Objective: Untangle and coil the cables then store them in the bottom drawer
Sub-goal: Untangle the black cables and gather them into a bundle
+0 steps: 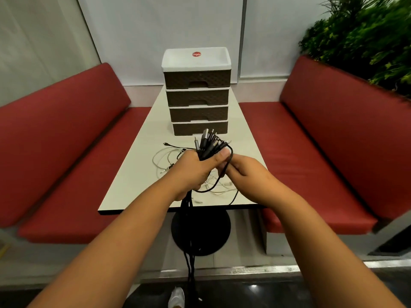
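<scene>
A pale table [133,174] stands between two red benches, one on the left [66,134] and one on the right [329,138], with a white wall behind and green plants [367,36] at the upper right. At the far end of the table sits a drawer unit [197,92] with four brown drawers stacked under a white top tray; all four are closed, and the bottom drawer [200,128] rests right at table level.

In the head view, both of the person's hands are raised over the near half of the table. The left hand [195,170] is clenched around a bundle of black cables [209,143], whose plugs fan out above the fist, just in front of the bottom drawer. The rest of the bundle hangs down below the fist, past the table edge and in front of the black table base [200,230], toward the floor. The right hand [246,174] is just beside the left, its fingers pinching one black strand that loops up from the bundle over the thumb and trails down toward the table.

White cables [164,161] lie loose and tangled on the table under and to the left of the hands, with more white strands showing between the two wrists. A white shoe [176,297] shows at the bottom edge.
</scene>
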